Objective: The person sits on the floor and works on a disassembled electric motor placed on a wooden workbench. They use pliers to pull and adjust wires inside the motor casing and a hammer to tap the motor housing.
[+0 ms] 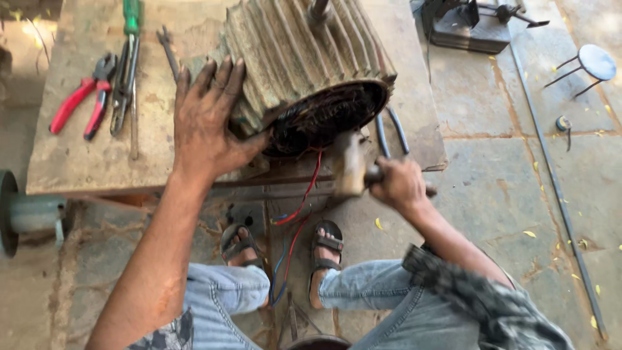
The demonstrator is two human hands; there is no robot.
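left hand (208, 123): flat, fingers spread, gripping nothing, bracing ribbed grey metal motor housing (304, 61) on stone slab (84, 155) | right hand (400, 185): fist closed around wooden-handled hammer (353, 167), head beside housing's open wound end

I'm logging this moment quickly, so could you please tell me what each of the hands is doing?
Left hand: open, flat on the ribbed motor housing.
Right hand: closed around the hammer handle.
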